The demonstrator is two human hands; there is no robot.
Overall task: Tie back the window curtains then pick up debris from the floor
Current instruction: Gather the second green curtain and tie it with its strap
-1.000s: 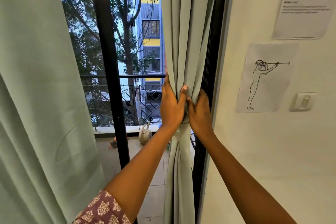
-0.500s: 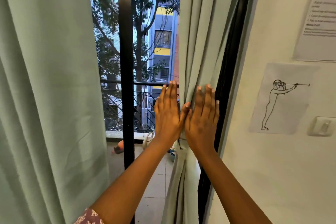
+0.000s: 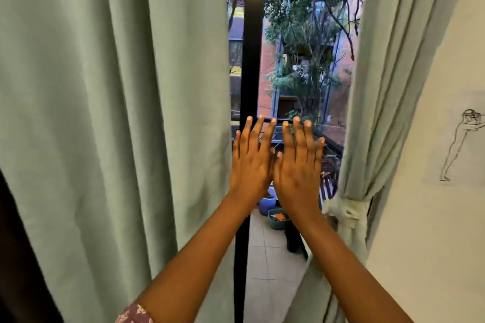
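Observation:
The pale green right curtain [image 3: 385, 81] is gathered against the wall, bound at mid-height by a white tie-back [image 3: 347, 214]. The left curtain [image 3: 112, 113] hangs loose and wide over the left of the window. My left hand [image 3: 252, 162] and my right hand [image 3: 298, 165] are raised side by side in front of the glass, backs toward me, fingers straight, holding nothing. Both are clear of the curtains, the right hand just left of the tied bundle. No floor debris shows in this view.
A black window frame bar [image 3: 250, 47] runs upright behind my left hand. Through the glass a tiled balcony [image 3: 270, 265] holds blue tubs [image 3: 277, 217] and a railing. The white wall [image 3: 446, 244] on the right carries a line drawing [image 3: 459, 144].
Both hands have let go of the right curtain and moved left, fingers straightened, in front of the glass. The view has swung left; the tied curtain now sits at the right.

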